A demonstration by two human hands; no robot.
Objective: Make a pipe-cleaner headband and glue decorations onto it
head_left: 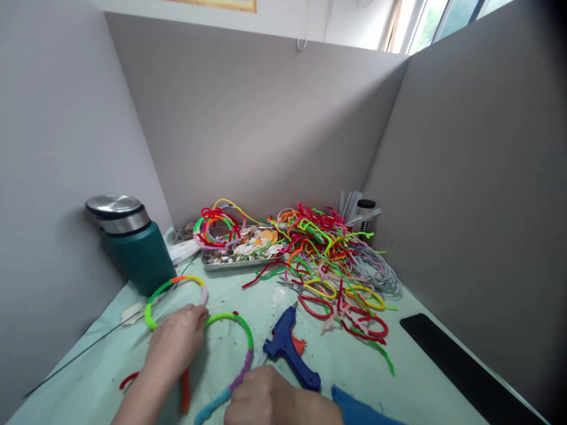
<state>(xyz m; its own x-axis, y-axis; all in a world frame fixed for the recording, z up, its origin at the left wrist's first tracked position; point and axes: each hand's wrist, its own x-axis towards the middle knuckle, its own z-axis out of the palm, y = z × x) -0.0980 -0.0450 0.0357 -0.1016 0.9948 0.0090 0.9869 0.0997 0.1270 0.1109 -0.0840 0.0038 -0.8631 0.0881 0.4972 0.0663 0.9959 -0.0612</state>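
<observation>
A hoop wrapped in coloured pipe cleaner runs between my hands, with green, purple, blue and orange sections. My left hand is closed, fingers pinched on its upper left side. My right hand is closed by the purple and blue stretch, its fingertips mostly hidden. A second wrapped hoop, green, orange, yellow and lilac, shows just beyond my left hand; whether the two are joined I cannot tell. A blue glue gun lies to the right of the hoop. A short red piece of pipe cleaner lies beside my left forearm.
A teal bottle stands at the left. At the back, a metal tray holds shells and buttons, with finished-looking hoops on top. Tangled pipe cleaners and scissors lie to the right. A black strip borders the right partition.
</observation>
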